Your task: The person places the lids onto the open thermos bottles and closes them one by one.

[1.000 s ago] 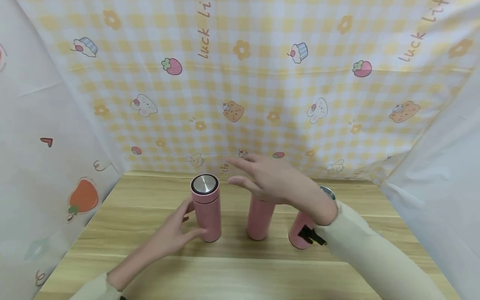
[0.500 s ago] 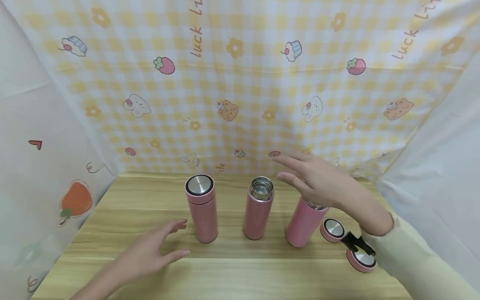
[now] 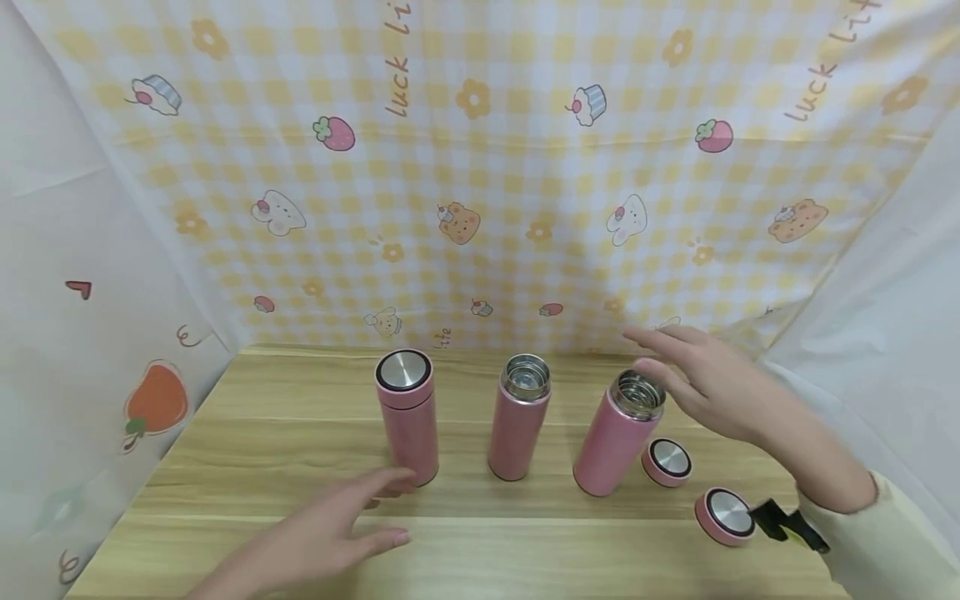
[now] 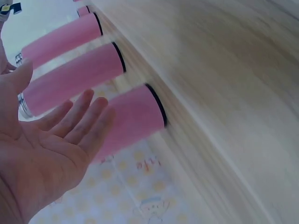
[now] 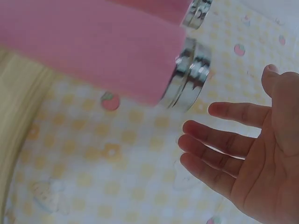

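Note:
Three pink thermos bottles stand in a row in the head view. The left thermos (image 3: 411,429) wears its lid (image 3: 403,371), while the middle thermos (image 3: 516,433) and the right thermos (image 3: 611,446) show bare steel mouths. My left hand (image 3: 322,525) is low in front of the left thermos, fingers extended and parted from the thumb; its fingertips overlap the bottle's base in this view. Its palm is bare in the left wrist view. My right hand (image 3: 723,392) hovers beside the mouth of the right thermos, fingers spread and holding nothing, as the right wrist view also shows.
Two loose pink lids with steel tops, a farther lid (image 3: 667,462) and a nearer lid (image 3: 725,517), lie right of the bottles on the wooden table (image 3: 487,554). A yellow checked cloth (image 3: 517,167) hangs behind the table, with white cloth at both sides.
My right hand has moved right from over the middle thermos, uncovering the bottle mouths and both loose lids. My left hand has let go of the left thermos and drawn toward the front.

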Tool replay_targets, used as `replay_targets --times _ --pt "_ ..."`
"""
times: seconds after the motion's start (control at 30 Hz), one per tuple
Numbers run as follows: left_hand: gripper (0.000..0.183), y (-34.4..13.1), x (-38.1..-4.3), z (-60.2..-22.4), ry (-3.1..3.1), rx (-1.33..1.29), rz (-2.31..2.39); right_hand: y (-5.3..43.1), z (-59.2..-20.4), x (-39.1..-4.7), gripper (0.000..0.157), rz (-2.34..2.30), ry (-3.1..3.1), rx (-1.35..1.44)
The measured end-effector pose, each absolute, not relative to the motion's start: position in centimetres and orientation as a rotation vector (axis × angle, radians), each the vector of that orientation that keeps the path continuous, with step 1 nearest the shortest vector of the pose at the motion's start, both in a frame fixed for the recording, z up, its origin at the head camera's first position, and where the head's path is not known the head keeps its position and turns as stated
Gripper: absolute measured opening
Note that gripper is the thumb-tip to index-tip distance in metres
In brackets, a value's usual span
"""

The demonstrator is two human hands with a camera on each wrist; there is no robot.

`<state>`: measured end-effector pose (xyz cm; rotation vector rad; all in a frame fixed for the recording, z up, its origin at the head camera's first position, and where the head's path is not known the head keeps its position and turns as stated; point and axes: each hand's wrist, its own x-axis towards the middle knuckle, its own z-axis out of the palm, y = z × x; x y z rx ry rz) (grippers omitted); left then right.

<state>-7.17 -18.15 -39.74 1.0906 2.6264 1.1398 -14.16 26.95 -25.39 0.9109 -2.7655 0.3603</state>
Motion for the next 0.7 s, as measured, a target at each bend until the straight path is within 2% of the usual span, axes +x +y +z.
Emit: replay_targets --times 0.4,0.7 --pt "0.061 -13.6 -8.4 -40.0 2.510 0.994 1.391 32.2 -27.9 -12.4 0.039 0.383 -2.757 0.813" --pt "0.079 -10.4 -10.0 -40.7 2.501 0.909 1.528 34.5 -31.0 -11.6 0.036 0.380 -2.825 0.768"
